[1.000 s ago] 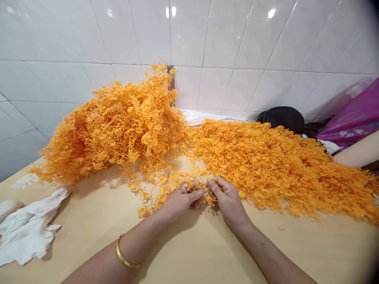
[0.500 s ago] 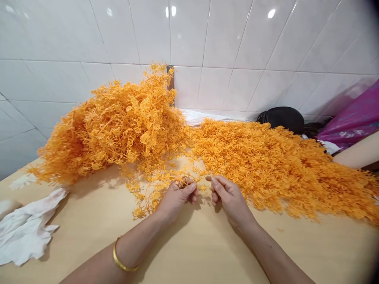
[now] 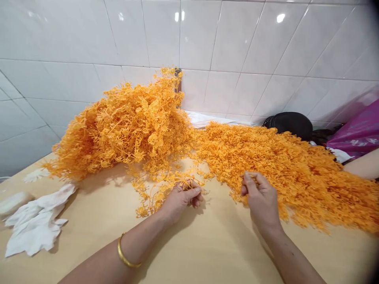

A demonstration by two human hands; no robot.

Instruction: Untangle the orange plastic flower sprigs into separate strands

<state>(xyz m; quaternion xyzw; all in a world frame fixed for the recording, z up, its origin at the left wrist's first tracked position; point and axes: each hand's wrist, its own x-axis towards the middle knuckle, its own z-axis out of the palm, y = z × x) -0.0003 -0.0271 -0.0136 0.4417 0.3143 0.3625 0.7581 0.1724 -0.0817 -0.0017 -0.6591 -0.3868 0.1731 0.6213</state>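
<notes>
My left hand point(image 3: 181, 199), with a gold bangle on the wrist, is closed on an orange plastic sprig point(image 3: 160, 189) that trails from the tall heap of orange plastic sprigs point(image 3: 124, 126) on the wooden table point(image 3: 189, 244). My right hand point(image 3: 260, 197) rests at the near edge of the flat spread of small orange plastic pieces point(image 3: 281, 161). Its fingers are pinched together on a small orange piece that I can barely make out.
A white crumpled cloth point(image 3: 35, 223) lies at the left on the table. A black pouch point(image 3: 288, 122) and a purple plastic bag point(image 3: 358, 132) sit at the back right by the tiled wall. Another person's arm point(image 3: 363, 165) shows at the right edge.
My right hand has moved away from the left hand, rightward to the edge of the flat orange spread. My left hand has stayed on the sprig.
</notes>
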